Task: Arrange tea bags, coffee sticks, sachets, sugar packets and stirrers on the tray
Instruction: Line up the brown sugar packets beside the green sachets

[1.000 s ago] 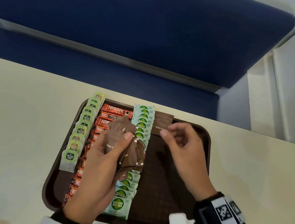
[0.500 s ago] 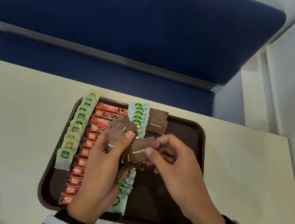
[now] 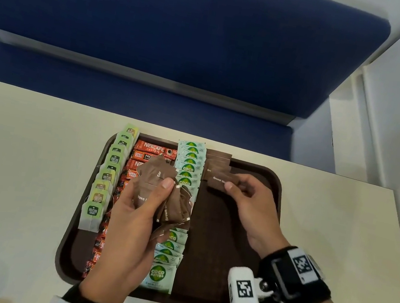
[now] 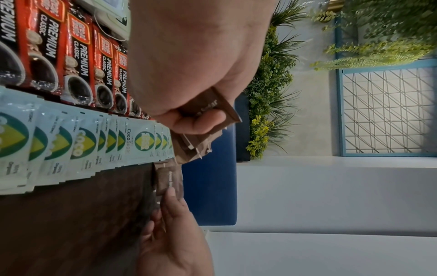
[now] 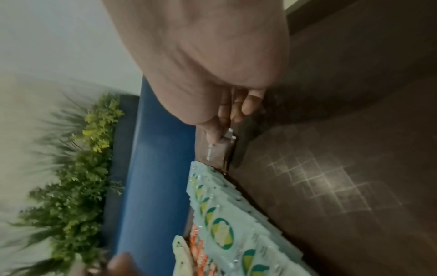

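1. The brown tray point(image 3: 272, 180) sits on a pale table point(image 3: 16, 172), with a blue bench point(image 3: 162, 24) behind it.
2. On the tray, from its left edge: a row of green tea bags point(image 3: 106, 177), then red coffee sticks point(image 3: 150, 148), then pale green coco sugar sachets point(image 3: 189, 161).
3. The left hand point(image 3: 131, 232) is above the tray's middle, thumb and fingers curled round a bunch of brown sugar packets point(image 3: 159, 195).
4. The right hand point(image 3: 253, 208) pinches one brown sugar packet point(image 3: 219, 181) at the tray's far end, just right of the sachets, on a short row of brown packets point(image 3: 217, 159) lying there.
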The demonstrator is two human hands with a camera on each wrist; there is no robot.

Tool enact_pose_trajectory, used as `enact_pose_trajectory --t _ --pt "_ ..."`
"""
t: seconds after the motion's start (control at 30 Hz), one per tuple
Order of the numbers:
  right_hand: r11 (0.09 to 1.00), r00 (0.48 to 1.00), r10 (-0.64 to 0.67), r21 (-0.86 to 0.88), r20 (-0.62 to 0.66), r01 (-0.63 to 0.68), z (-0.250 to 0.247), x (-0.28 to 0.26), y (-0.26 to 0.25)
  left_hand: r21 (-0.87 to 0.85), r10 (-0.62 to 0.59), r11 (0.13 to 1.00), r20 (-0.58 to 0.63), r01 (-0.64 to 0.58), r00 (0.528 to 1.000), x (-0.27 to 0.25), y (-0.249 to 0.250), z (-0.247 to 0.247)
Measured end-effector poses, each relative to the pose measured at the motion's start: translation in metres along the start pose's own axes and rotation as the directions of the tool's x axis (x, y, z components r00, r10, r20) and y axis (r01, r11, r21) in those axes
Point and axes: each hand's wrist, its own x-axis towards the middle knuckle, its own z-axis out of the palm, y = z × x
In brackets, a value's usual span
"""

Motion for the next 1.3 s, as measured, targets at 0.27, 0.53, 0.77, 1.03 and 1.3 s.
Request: enact_pose_trajectory --t 0.27,0.53,0.77,1.03,1.3 --pt "0.960 0.984 -0.139 -0.257 -0.108 0.108 0.013 0.016 0.016 0.007 0.004 1.000 -0.002 -0.004 1.000 0.002 -0.002 0.000" --pt "0.937 0.974 -0.188 -0.319 -0.122 0.141 0.017 0.021 0.020 0.037 0.013 0.999 -0.011 -0.013 1.000 0.004 -0.002 0.001" --pt "0.918 0.972 -0.200 -0.371 -0.126 0.141 0.017 0.024 0.023 0.022 0.011 1.000 -0.002 -0.011 1.000 0.007 -0.002 0.001" --pt "0.918 0.944 -0.276 -0.340 -0.182 0.203 0.012 0.004 0.006 0.009 0.010 1.000 -0.018 -0.010 1.000 0.010 -0.001 0.004" --pt "0.950 0.929 -0.272 -0.081 0.249 0.300 0.016 -0.080 -0.042 -0.027 0.017 1.000 0.017 -0.016 1.000 0.014 0.000 0.011"
